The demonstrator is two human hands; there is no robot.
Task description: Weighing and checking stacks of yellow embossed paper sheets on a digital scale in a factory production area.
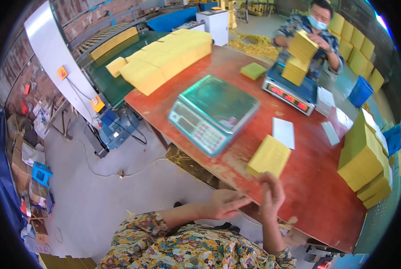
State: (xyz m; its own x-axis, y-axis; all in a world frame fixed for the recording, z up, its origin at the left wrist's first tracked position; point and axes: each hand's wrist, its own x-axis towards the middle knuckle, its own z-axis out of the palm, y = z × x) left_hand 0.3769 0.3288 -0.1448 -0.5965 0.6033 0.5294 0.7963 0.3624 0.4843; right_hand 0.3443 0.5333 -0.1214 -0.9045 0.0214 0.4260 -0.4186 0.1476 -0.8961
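My left hand (225,204) is held in front of the table's near edge, its fingers stretched out toward the right and nothing in it. Close by, my right hand (271,195) is raised with loosely bent, slightly blurred fingers, and holds nothing that I can see. Its fingertips are at the near edge of a yellow paper stack (270,156); whether they touch it I cannot tell. The stack lies on the red tabletop (317,188), beside a white slip (283,133). To the left of these stands a scale (214,114) with a bare pan.
Across the table a masked person (319,22) holds a yellow stack (302,46) above another on a second scale (290,92). Yellow blocks (164,58) line the far left; more stacks (366,157) stand at right. A small yellow-green pile (253,71) lies between.
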